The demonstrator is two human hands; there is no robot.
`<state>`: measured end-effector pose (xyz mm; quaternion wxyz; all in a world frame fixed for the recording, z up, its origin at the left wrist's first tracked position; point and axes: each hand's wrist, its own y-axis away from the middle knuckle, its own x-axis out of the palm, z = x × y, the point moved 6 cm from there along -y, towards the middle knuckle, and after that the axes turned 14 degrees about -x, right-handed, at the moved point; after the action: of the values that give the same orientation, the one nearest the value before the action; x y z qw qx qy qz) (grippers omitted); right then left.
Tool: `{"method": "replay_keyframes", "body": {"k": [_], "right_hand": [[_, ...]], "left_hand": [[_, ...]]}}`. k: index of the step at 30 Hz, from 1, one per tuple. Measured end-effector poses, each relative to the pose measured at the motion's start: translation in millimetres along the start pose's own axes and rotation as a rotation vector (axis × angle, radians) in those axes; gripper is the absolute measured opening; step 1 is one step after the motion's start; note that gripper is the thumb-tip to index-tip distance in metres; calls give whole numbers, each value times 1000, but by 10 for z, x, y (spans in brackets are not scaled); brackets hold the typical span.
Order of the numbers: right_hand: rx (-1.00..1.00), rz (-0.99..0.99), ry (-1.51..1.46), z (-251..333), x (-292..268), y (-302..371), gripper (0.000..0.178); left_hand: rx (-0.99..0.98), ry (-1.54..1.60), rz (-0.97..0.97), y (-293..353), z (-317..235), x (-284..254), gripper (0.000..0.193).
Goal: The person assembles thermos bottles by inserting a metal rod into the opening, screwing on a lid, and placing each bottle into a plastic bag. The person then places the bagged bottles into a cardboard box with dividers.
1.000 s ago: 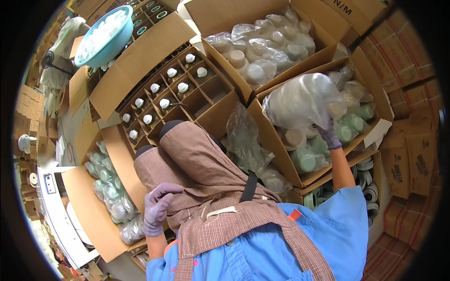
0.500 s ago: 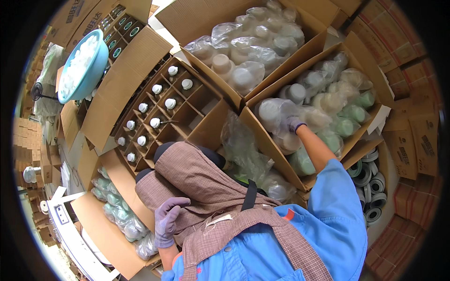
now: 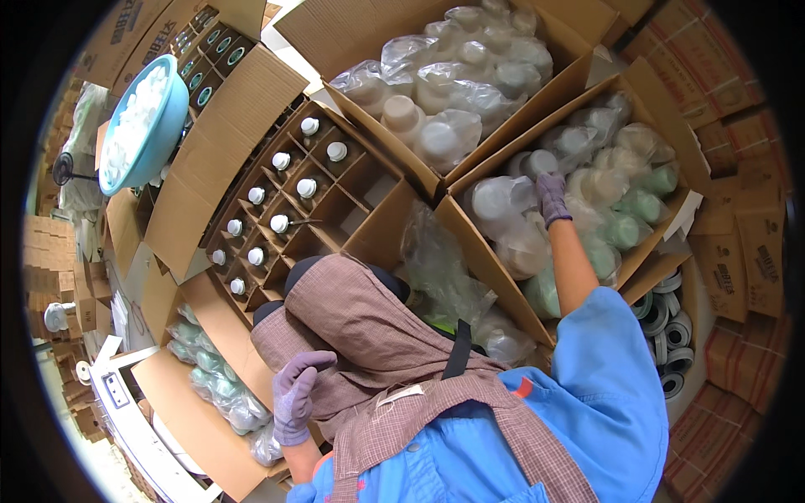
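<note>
My right hand (image 3: 553, 198), in a purple glove, reaches into an open cardboard box (image 3: 482, 267) on the right. Its closed fingertips are at the edge of a white, round-ended container (image 3: 542, 162) in clear plastic. Around it lie several more bagged containers, whitish (image 3: 495, 199), beige and pale green (image 3: 621, 228). Near my lap, over the brown checked apron (image 3: 344, 306), my left hand (image 3: 295, 398) is raised in a matching glove. Its index finger stretches out, the other fingers bend loosely, and nothing is in it.
A divided carton (image 3: 352, 201) before my knees holds several white-capped bottles (image 3: 307, 188). Behind stands a box of bagged containers (image 3: 449, 134). A blue basin (image 3: 172, 126) of white pieces sits at far left. Crumpled plastic bags (image 3: 444, 260) lie beside my knee; grey rings (image 3: 676, 331) fill a box at right.
My right hand has moved up and slightly right, from the large whitish container at the box's near left to the white container farther back. My left hand has barely shifted.
</note>
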<state>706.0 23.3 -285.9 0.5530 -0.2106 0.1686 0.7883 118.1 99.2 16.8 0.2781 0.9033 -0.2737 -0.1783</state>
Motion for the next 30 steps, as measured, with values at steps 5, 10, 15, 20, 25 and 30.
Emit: {"method": "replay_keyframes", "body": {"k": [5, 10, 15, 20, 25, 30], "right_hand": [[-13, 463, 455, -391, 172, 222, 43], [34, 502, 652, -357, 212, 107, 49], [83, 513, 693, -108, 316, 322, 56], [57, 469, 703, -328, 537, 259, 50], [-190, 728, 877, -694, 274, -31, 47], [341, 326, -135, 491, -385, 578, 44]], "left_hand": [[-56, 100, -108, 27, 233, -135, 39], [-7, 46, -59, 21, 62, -71, 36], [-68, 158, -189, 262, 331, -265, 35], [-59, 233, -236, 554, 473, -334, 31], [-14, 250, -243, 627, 478, -479, 30], [140, 108, -259, 545, 144, -357, 32]]}}
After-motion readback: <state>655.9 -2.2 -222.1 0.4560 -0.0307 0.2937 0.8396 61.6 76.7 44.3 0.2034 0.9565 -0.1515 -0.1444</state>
